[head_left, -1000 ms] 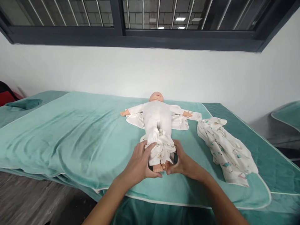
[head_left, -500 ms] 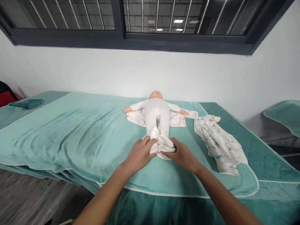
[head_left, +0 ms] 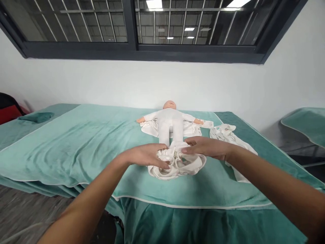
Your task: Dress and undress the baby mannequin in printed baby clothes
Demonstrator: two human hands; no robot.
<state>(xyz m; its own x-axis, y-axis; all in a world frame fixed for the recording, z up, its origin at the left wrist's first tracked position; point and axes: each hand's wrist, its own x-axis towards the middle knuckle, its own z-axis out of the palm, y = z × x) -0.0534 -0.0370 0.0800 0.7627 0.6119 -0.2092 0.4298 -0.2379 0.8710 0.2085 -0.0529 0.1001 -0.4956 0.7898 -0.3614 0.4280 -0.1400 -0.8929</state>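
Two hands at frame centre: my left hand (head_left: pixel 146 156) and right hand (head_left: pixel 207 147) clamp fingers (head_left: pixel 162 165) onto the white garment (head_left: pixel 177 166) below the doll (head_left: pixel 169 122) on the bed (head_left: pixel 76 145).

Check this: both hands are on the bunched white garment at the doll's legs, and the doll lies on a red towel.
Wrong colour: the towel is teal green, not red. The head view shows the left hand and right hand on the bunched white garment at the legs of the doll, which lies on that towel.
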